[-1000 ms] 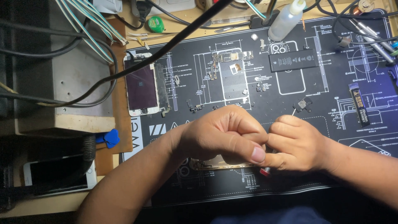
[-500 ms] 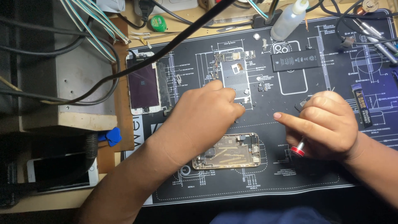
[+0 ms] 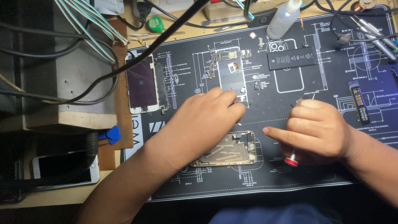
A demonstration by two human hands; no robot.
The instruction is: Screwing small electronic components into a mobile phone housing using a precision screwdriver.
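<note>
An opened phone housing lies on a black repair mat printed with white diagrams. My left hand reaches just past it, fingertips pinched at small loose parts beside the logic board. Whether they hold a part I cannot tell. To the right of the housing, my right hand is closed around a small screwdriver with a red end cap, and its forefinger points left toward the housing.
A removed phone screen lies at the mat's left edge and a black battery at the top. Nearby are a clear squeeze bottle, several metal tools, a blue pick, another phone and overhead cables.
My hands have separated, uncovering the phone housing. The left hand moved up toward the logic board; the right hand moved right with the screwdriver.
</note>
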